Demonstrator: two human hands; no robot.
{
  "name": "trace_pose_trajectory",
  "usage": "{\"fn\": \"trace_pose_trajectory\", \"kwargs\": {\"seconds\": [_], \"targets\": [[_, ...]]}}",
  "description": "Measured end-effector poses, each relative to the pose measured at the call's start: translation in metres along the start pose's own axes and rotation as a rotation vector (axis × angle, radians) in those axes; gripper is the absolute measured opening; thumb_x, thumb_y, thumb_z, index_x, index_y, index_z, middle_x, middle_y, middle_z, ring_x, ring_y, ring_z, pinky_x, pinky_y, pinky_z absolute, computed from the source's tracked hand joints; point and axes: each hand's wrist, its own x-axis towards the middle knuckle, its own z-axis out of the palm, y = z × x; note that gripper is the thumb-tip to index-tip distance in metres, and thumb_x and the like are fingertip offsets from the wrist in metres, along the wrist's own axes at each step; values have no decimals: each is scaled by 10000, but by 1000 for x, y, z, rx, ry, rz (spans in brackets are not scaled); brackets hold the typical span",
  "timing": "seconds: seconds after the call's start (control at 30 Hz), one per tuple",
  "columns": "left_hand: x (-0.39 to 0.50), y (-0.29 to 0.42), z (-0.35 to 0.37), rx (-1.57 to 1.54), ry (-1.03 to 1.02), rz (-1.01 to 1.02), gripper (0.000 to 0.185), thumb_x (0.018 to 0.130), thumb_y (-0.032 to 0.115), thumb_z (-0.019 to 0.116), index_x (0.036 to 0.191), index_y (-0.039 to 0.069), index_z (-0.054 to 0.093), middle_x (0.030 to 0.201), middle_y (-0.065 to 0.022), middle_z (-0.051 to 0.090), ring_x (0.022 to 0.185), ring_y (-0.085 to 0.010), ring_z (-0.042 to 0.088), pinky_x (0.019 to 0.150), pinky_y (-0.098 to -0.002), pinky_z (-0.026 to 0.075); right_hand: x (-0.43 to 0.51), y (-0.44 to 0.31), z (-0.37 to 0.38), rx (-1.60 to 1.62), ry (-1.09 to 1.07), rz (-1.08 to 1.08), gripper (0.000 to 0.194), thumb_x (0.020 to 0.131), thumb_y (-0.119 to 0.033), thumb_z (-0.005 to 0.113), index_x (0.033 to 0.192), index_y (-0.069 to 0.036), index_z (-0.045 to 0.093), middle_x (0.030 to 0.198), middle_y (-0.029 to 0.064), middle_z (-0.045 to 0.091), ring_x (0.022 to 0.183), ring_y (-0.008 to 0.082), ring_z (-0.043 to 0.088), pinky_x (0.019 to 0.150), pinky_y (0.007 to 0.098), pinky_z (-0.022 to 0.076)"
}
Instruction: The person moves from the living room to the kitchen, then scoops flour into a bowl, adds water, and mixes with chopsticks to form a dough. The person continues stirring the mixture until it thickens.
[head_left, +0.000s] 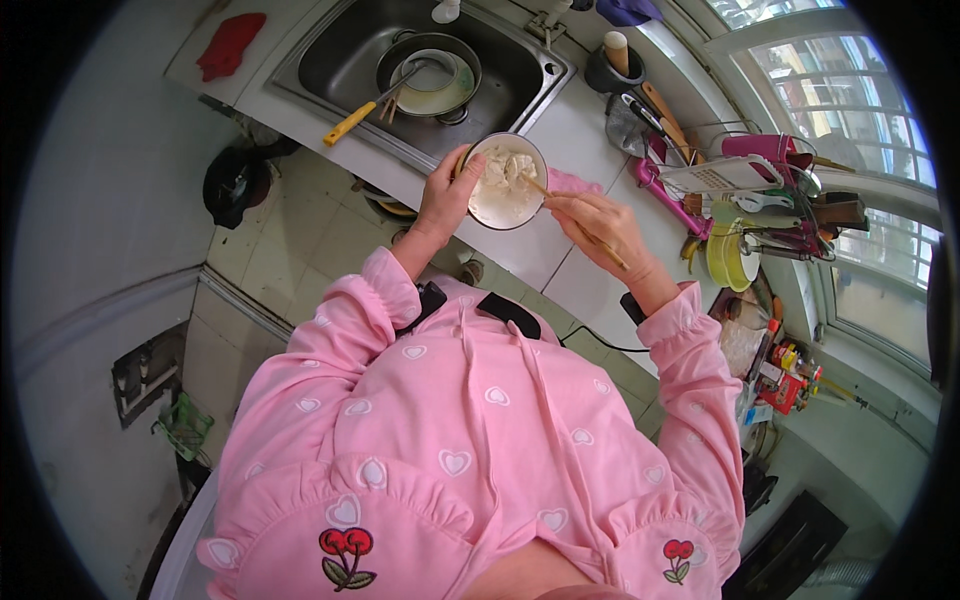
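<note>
My left hand (448, 191) grips the left side of a round bowl (545, 166) with a dark rim, its thumb over the edge. Inside the bowl lies a pale, lumpy dough or batter (504, 171), with looser white matter towards the near side. Wooden chopsticks (604, 246) are held in my right hand (600, 225); their tips reach into the pale mass from the right. The bowl is beside the near edge of the sink, above the white counter. A pink cloth (576, 182) lies on the counter just behind my right hand.
The steel sink (330, 64) holds a pan (386, 58) with bowls and a yellow-handled ladle (351, 124). A red cloth (231, 46) lies left of it. At right stand a stone mortar with a pestle (616, 54), a rack of utensils (694, 214) and yellow-green baskets (724, 259).
</note>
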Motion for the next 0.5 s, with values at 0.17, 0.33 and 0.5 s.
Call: {"fn": "trace_pose_trajectory", "kwargs": {"seconds": [0.17,0.33,0.5], "targets": [[6,-1,-8,70,58,153,483,965,389,636,1235,-10,608,1126,-96,659,1012,-154,597,886,-278,478,-10,-10,5,250,26,496,163,954,-121,606,1061,-20,677,939,109,724,778,200,713,693,314,564],[16,0,-6,53,142,222,489,977,387,620,1258,-12,591,1149,-94,640,1038,-157,582,916,-283,464,-21,-22,44,911,322,822,334,1028,-223,527,1065,81,660,991,179,712,899,235,720,782,322,588],[9,1,4,-88,86,116,498,997,373,596,1305,-15,554,1161,-65,631,1051,-144,571,929,-267,451,-4,-28,75,974,467,749,318,1029,-189,518,1057,95,659,994,161,714,884,234,726,802,305,583]]}}
